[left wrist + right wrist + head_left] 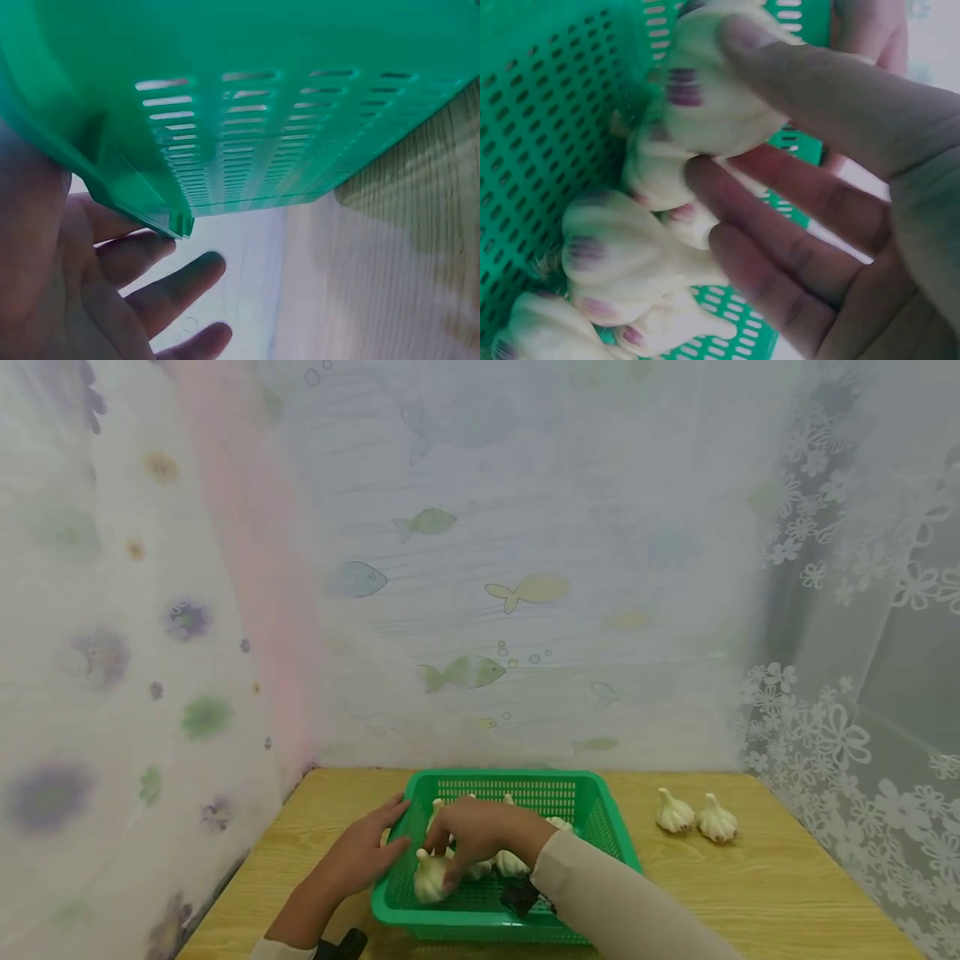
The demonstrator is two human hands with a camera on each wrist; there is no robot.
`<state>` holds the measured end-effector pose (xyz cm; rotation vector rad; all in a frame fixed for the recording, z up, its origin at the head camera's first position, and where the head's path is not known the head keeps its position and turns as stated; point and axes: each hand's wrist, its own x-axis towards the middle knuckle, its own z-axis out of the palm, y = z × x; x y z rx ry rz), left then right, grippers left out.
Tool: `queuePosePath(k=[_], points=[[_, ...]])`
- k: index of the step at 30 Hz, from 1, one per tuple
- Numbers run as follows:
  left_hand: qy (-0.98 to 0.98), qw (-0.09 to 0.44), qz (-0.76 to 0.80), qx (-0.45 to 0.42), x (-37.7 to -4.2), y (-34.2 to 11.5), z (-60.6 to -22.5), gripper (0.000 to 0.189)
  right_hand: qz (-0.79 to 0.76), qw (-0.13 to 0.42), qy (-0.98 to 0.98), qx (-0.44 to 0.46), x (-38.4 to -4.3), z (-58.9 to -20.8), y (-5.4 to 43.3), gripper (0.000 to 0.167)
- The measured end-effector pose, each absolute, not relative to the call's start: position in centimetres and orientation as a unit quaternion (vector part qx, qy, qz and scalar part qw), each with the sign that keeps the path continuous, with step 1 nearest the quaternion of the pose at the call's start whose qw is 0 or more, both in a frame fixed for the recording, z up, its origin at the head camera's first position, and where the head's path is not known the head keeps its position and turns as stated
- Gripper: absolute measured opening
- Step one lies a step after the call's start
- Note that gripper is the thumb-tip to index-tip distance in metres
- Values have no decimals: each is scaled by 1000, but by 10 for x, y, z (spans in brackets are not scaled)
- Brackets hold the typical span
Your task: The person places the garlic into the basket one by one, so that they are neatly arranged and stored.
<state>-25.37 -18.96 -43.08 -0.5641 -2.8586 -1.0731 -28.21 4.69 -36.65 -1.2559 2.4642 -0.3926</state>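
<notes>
A green plastic basket (487,916) with slotted walls holds several white garlic bulbs (622,255), some with purple marks. My right hand (480,835) reaches into its left part and grips one garlic bulb (720,112). The thumb lies across this bulb, with fingers on its other side; in the head view its stem points up. At the basket's left rim rests my left hand (363,856), thumb over the edge. Its other fingers extend loosely outside the wall, fairly straight and spread in the left wrist view.
Two more garlic bulbs (675,812) lie side by side on the wooden table (780,893), right of the basket. A dark object (519,896) shows under my right forearm. Behind the table hangs a fish-patterned curtain (525,635), with flowered sheets at both sides.
</notes>
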Motion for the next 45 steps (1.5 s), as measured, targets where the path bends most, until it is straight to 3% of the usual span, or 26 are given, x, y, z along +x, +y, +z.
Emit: queuePosePath(k=[4, 24, 45], points=[[-918, 5, -344, -197, -252, -188, -433, 68, -148, 172, 870, -438, -287, -367, 45, 49], [-933, 40, -313, -173, -248, -184, -434, 61, -89, 171, 851, -488, -289, -383, 25, 27], [-930, 22, -305, -204, -254, -184, -435, 65, -106, 174, 849, -488, -290, -391, 25, 25]])
